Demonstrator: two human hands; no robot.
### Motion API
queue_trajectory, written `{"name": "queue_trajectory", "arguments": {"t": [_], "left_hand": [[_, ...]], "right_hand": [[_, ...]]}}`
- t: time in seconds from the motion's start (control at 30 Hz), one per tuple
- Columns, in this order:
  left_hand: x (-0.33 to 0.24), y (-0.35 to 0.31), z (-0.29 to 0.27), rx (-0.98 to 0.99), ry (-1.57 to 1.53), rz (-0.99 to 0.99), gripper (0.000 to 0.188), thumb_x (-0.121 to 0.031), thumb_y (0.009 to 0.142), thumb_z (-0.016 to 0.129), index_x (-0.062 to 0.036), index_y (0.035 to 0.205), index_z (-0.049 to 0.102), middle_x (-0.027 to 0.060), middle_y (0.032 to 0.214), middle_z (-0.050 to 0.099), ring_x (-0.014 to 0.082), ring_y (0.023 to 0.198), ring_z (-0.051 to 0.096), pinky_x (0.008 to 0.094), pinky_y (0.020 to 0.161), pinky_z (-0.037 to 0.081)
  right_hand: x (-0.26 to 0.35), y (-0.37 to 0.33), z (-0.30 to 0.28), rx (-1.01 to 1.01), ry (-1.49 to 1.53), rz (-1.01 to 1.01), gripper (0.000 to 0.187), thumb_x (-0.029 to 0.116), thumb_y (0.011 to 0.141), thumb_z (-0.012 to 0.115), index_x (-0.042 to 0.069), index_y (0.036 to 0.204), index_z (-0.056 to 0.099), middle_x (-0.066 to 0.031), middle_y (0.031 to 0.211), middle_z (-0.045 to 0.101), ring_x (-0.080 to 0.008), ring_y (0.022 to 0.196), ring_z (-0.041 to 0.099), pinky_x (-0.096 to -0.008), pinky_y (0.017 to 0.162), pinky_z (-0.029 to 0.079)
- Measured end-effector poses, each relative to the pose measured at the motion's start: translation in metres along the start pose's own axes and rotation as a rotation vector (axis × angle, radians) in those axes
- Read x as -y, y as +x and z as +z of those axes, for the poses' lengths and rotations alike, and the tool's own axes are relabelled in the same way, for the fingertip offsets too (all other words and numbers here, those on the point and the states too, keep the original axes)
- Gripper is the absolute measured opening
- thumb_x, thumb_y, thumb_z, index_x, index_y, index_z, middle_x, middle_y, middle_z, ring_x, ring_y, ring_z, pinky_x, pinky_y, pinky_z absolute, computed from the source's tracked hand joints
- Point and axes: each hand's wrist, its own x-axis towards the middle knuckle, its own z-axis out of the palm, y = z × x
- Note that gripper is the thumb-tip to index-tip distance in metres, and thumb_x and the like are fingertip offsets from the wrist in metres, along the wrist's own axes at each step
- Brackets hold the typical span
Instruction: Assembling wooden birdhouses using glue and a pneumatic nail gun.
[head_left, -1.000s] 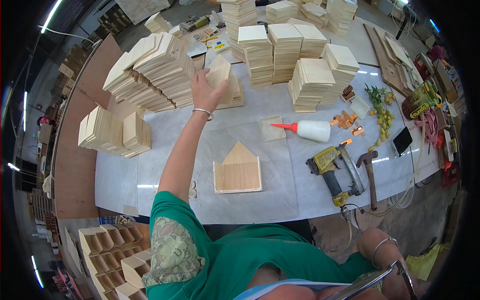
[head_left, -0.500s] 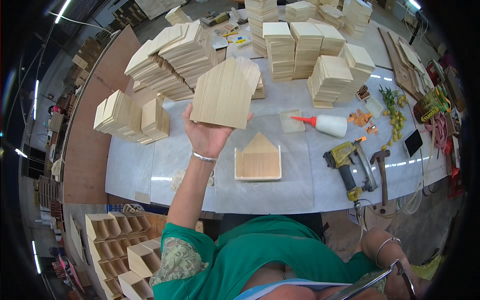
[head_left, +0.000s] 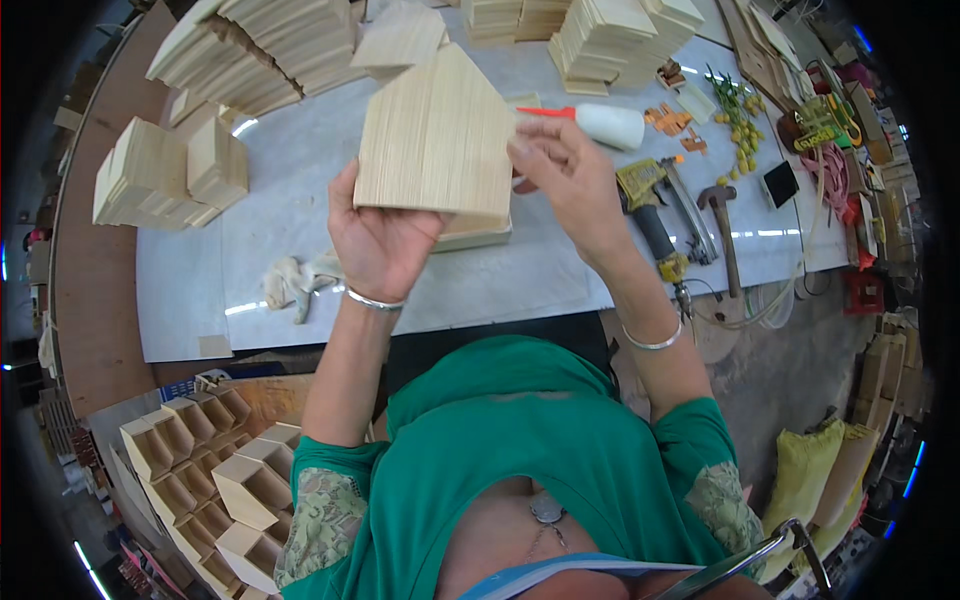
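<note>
My left hand (head_left: pixel 385 245) holds a house-shaped wooden panel (head_left: pixel 435 140) from below, palm up, with the point facing away from me. Whether it is one panel or several together, I cannot tell. At the panel's right edge is my right hand (head_left: pixel 572 180), its thumb and bent fingers closed on that edge. Beneath the panel, a small wooden box frame (head_left: pixel 475 240) rests on the table, mostly hidden. Just beyond, a white glue bottle (head_left: pixel 612 126) with a red nozzle lies on its side.
Stacked wooden panels (head_left: pixel 150 175) stand left, with more stacks (head_left: pixel 610 45) at the back. A nail gun (head_left: pixel 655 215) with a hose and a hammer (head_left: pixel 725 235) lie on the right. A crumpled cloth (head_left: pixel 295 285) sits front left. Assembled wooden boxes (head_left: pixel 200 460) are piled below, beside me.
My right hand has come up from my right side to the panel's right edge. My left hand has drawn the panel nearer. The whole view has shifted, showing more of my body.
</note>
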Motion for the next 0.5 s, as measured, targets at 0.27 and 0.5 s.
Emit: {"name": "queue_trajectory", "arguments": {"t": [0.27, 0.5], "left_hand": [[-0.002, -0.015, -0.006, -0.261, 0.879, 0.283, 0.031, -0.01, 0.091, 0.06, 0.0044, 0.118, 0.055, 0.0109, 0.101, 0.065, 0.0125, 0.089, 0.063, 0.0264, 0.076, 0.052], [0.005, -0.03, -0.023, -0.27, 1.157, 0.415, 0.03, -0.01, 0.091, 0.061, 0.0042, 0.118, 0.058, 0.0063, 0.09, 0.065, 0.0099, 0.079, 0.059, 0.0242, 0.072, 0.05]], "right_hand": [[-0.026, 0.008, -0.012, -0.06, 0.12, 0.089, 0.03, 0.013, 0.087, 0.066, -0.004, 0.109, 0.058, -0.0083, 0.088, 0.067, -0.0109, 0.075, 0.062, -0.0252, 0.069, 0.05], [-0.04, 0.001, -0.012, -0.024, -0.005, 0.061, 0.027, 0.009, 0.085, 0.067, -0.005, 0.107, 0.06, -0.0032, 0.082, 0.063, -0.0085, 0.074, 0.059, -0.0233, 0.068, 0.05]]}}
